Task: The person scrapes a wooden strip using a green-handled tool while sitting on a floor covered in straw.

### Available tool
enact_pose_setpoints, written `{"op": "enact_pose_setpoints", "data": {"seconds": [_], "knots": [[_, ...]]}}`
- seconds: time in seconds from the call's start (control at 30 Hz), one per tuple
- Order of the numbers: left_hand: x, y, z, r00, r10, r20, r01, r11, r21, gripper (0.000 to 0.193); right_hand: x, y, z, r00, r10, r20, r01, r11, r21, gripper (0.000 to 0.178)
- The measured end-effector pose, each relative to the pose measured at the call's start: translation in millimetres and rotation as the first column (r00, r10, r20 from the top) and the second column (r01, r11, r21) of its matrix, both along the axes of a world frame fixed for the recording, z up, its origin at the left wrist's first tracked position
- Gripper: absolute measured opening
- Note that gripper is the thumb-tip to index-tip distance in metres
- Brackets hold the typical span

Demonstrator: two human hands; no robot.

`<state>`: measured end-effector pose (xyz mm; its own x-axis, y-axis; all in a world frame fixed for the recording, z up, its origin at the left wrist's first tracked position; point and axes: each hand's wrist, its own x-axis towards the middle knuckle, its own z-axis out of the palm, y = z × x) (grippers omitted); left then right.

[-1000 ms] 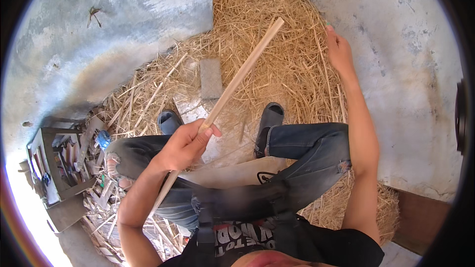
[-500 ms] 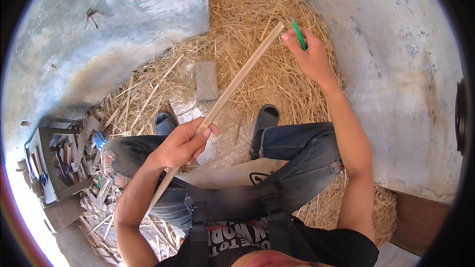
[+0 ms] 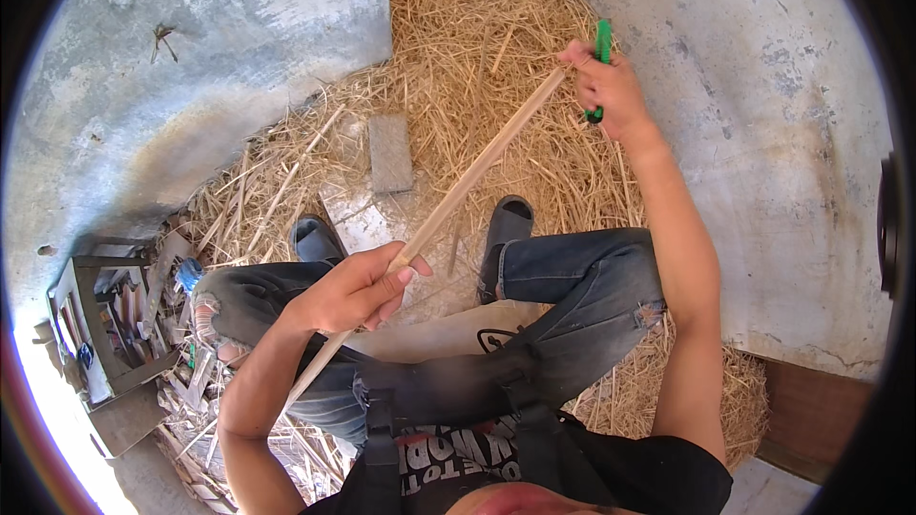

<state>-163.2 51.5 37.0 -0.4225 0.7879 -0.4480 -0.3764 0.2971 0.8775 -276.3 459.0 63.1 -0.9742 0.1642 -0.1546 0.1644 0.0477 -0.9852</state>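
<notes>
A long pale wooden stick (image 3: 482, 164), flat like split bamboo, slants from beside my left thigh up to the far right. My left hand (image 3: 345, 294) is closed round its lower part, above my lap. My right hand (image 3: 615, 95) grips a green utility knife (image 3: 603, 38) at the stick's far end. The knife stands nearly upright, its middle hidden by my fingers; whether the blade is out I cannot tell. My right fingertips are at the stick's tip, and I cannot tell whether they touch it.
Straw-like shavings (image 3: 477, 19) heap against the grey walls (image 3: 744, 133). A rectangular block (image 3: 390, 154) lies beyond my slippered feet. At the left stands a wooden box (image 3: 114, 324) with assorted things inside, near a blue plastic item (image 3: 190, 273). A brown board (image 3: 811, 410) is at the lower right.
My right hand has turned and shifted slightly right and down, its fingers now wrapped round the knife. The stick's far end has moved a little right and lower. My left hand keeps its hold.
</notes>
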Motion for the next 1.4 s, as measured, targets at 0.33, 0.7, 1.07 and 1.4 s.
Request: {"op": "enact_pose_setpoints", "data": {"seconds": [0.33, 0.7, 1.07, 1.4], "knots": [[2.0, -1.6, -9.3, 0.977, 0.18, -0.111, -0.179, 0.984, 0.014, 0.037, 17.9, -23.2, 10.9, 0.996, 0.084, 0.031, -0.089, 0.899, 0.429, 0.053], [-5.2, 10.6, -8.8, 0.916, 0.333, -0.222, -0.347, 0.937, -0.026, 0.036, 56.6, -105.5, -10.4, 0.877, 0.471, 0.093, -0.449, 0.735, 0.508, 0.051], [-7.1, 12.2, -15.6, 0.901, 0.376, -0.218, -0.379, 0.925, 0.031, 0.042, 65.5, -121.8, -7.7, 0.825, 0.552, 0.121, -0.546, 0.725, 0.42, 0.052], [-4.9, 15.9, -20.0, 0.893, 0.406, -0.196, -0.398, 0.914, 0.078, 0.04, 78.8, -135.2, -7.9, 0.762, 0.619, 0.189, -0.592, 0.549, 0.59, 0.049]]}}
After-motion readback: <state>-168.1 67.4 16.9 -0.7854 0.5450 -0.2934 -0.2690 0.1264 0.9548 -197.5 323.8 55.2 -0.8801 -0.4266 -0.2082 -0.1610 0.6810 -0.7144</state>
